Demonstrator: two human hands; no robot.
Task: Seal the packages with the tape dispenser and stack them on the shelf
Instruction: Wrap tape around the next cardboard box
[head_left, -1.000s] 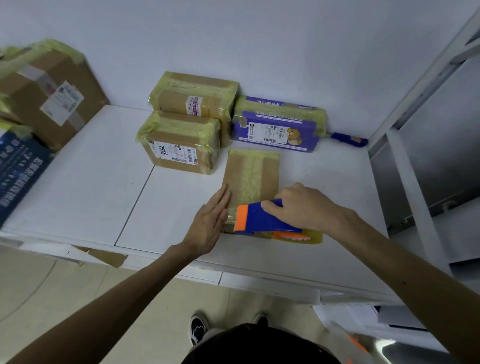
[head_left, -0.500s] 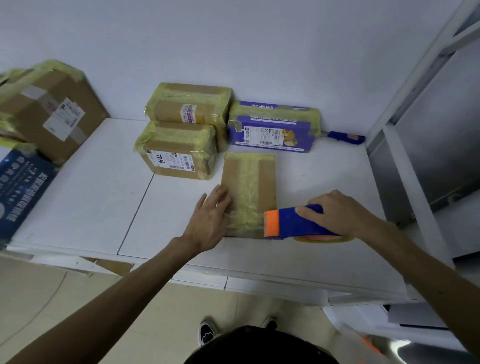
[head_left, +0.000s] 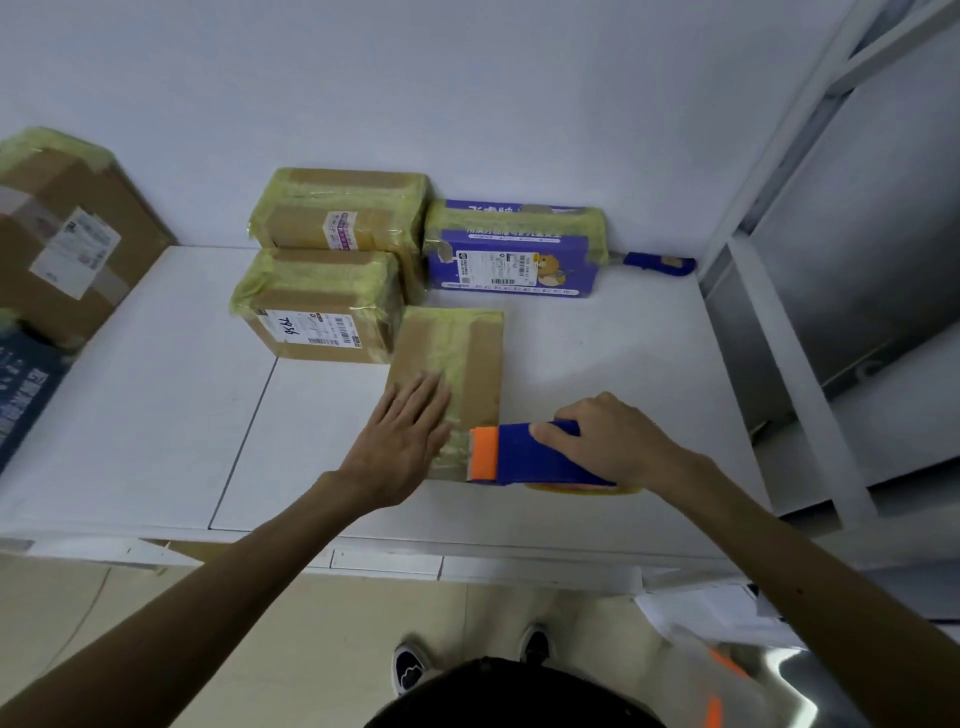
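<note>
Head view: left hand (head_left: 402, 441) flat on taped cardboard package (head_left: 480, 353), right hand (head_left: 618, 441) around dispenser (head_left: 519, 460)

The flat package (head_left: 480, 358) lies at my 12 o'clock under my left hand (head_left: 405, 436); the tape dispenser (head_left: 519, 454) in my right hand (head_left: 618, 447) touches its 5 o'clock corner. Near box (head_left: 317, 306) at 11 o'clock, long box (head_left: 514, 249) at 1.

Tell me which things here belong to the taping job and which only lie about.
Job: flat brown package, tape dispenser, left hand, right hand, three taped packages behind.
Lying about: blue-handled tool by the wall, white sheets lower right.
</note>
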